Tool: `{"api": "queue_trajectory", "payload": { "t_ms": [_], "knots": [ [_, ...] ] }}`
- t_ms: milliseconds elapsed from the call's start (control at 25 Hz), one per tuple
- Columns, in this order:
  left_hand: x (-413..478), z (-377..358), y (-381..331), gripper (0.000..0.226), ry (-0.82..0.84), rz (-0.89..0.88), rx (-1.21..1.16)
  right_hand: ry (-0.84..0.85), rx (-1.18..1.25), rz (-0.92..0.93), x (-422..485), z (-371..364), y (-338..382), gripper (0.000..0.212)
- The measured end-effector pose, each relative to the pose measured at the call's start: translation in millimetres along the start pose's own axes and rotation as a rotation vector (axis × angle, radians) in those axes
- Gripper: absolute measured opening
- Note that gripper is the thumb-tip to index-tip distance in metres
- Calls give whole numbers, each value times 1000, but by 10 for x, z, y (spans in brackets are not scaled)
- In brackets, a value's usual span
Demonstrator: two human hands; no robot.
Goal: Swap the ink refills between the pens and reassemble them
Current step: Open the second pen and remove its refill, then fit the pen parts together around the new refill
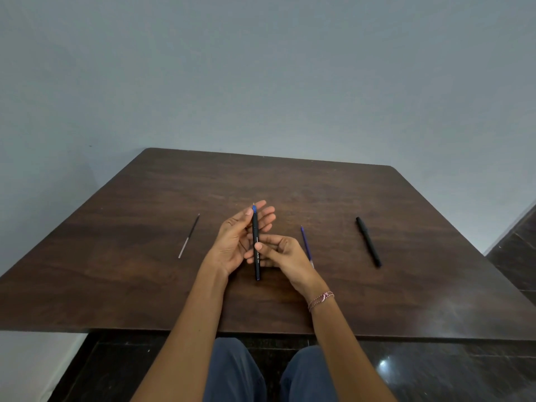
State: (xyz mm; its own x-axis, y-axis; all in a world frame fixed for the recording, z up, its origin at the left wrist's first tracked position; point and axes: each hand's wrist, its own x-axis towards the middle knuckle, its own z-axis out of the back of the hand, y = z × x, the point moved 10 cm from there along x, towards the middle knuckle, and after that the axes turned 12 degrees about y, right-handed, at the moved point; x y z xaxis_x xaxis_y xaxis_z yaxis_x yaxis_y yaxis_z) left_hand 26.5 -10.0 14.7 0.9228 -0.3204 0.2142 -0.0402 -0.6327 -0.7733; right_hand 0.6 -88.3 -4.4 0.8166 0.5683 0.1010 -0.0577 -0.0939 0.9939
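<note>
While the dark refill (188, 236) lies left on the table (116, 285), the left hand (232, 242) pinches the held pen (257, 269) near its tip, the right hand (285, 253) mid-barrel. It is probably light, stiff and slick, best gripped mid-barrel. Right: blue refill (306, 242), 2nd pen (368, 242).

The tabletop (145, 271) is a dark brown wood-grain panel with rounded far corners. Its far edge stands close to a plain, pale grey-blue wall (261, 82), which fills the upper half of the view. The floor (435, 372) consists of dark, glossy tiles, visible below the near edge of the tabletop and again at the right side. A bright light reflection (383, 365) lies on the tiles. A pale surface (29, 367) at lower left is possibly the wall base. Two dark blue trouser legs (232, 372) extend under the near edge.
</note>
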Motion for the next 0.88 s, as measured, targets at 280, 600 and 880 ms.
{"api": "queue_trajectory", "payload": {
  "t_ms": [280,600,880],
  "knots": [
    [-57,58,0,18,-82,58,119,63,36,-34,-19,-29,20,20],
    [-78,29,-63,15,-89,-5,117,15,-26,-32,-24,19,17,17],
    [-69,132,-120,13,-158,-39,273,-35,-49,-43,-5,69,-9,22]
  ]
}}
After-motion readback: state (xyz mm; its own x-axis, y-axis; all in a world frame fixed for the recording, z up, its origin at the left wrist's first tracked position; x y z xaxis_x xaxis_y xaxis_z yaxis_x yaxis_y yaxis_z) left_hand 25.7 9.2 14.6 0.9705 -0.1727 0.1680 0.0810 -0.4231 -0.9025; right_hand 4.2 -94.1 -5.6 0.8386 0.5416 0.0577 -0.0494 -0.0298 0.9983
